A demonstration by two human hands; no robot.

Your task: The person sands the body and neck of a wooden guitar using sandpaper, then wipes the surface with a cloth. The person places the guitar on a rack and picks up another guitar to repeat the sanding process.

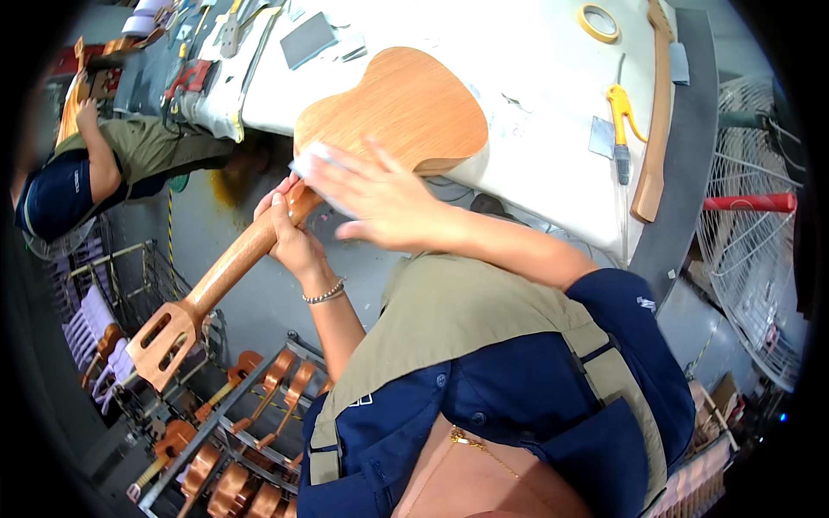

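Observation:
A small wooden guitar [401, 104] lies with the flat back of its body up, over the near edge of the white-covered table. Its glossy neck [233, 263] slants down to the left, ending in a slotted headstock. My left hand [292, 235] is closed around the neck near the heel. My right hand [371, 188], blurred by motion, lies with fingers stretched out where neck and body join. Under its fingertips is a pale piece [313, 161] that looks like sandpaper; its edges are smeared.
On the white table [544, 173] are a roll of yellow tape [598, 23], a yellow air gun [621, 116], a loose neck [658, 121] and a dark grey sheet [308, 41]. A wire fan [749, 233] stands right. Racks of instruments [259, 388] and a co-worker [104, 168] are left.

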